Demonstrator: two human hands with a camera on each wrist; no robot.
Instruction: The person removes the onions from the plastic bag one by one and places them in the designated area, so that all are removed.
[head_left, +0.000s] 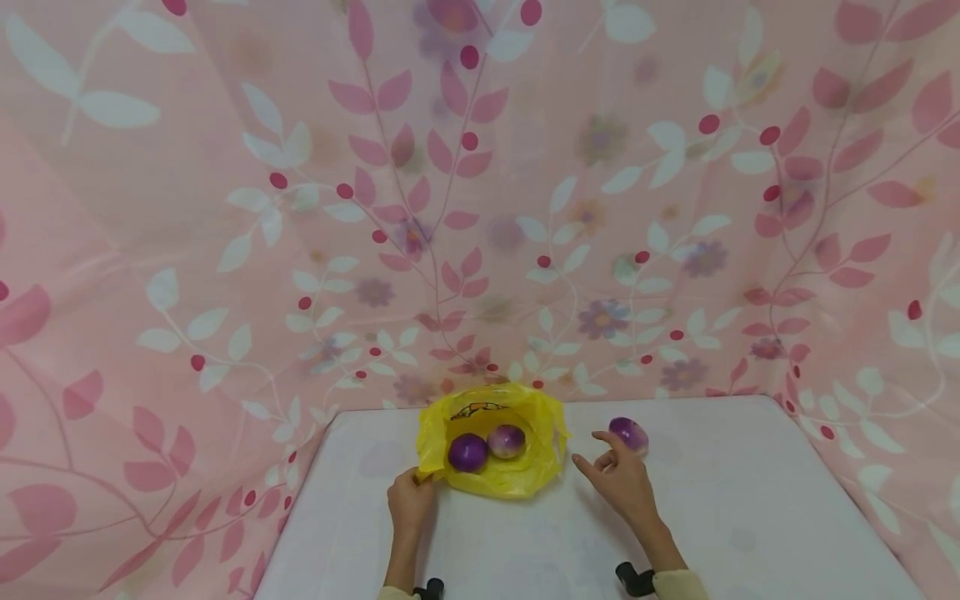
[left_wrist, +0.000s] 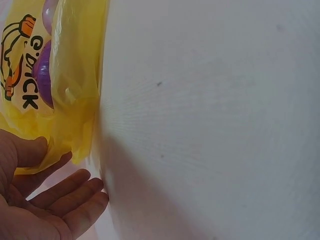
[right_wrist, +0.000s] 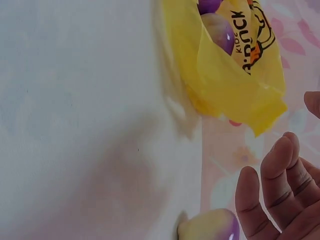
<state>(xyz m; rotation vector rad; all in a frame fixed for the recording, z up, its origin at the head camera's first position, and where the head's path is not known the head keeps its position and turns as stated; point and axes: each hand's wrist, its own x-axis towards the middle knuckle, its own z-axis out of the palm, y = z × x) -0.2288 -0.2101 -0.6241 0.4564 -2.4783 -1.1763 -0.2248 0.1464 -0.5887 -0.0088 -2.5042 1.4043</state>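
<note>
A yellow plastic bag with black printing lies with its mouth open towards me. Inside it sit two round, shiny, turnip-like vegetables: a deep purple one and a purple-and-white one. My left hand pinches the bag's left edge between thumb and forefinger; its other fingers extend loosely below. To the right of the bag, my right hand holds nothing, its fingers and thumb spread apart. Just beyond it, partly behind the fingers, a third purple-and-cream vegetable lies on the table.
A white-covered table carries everything. Behind and beside it hangs a pink cloth with leaves and flowers, meeting the table's back edge. Black wrist-worn devices show near both sleeves.
</note>
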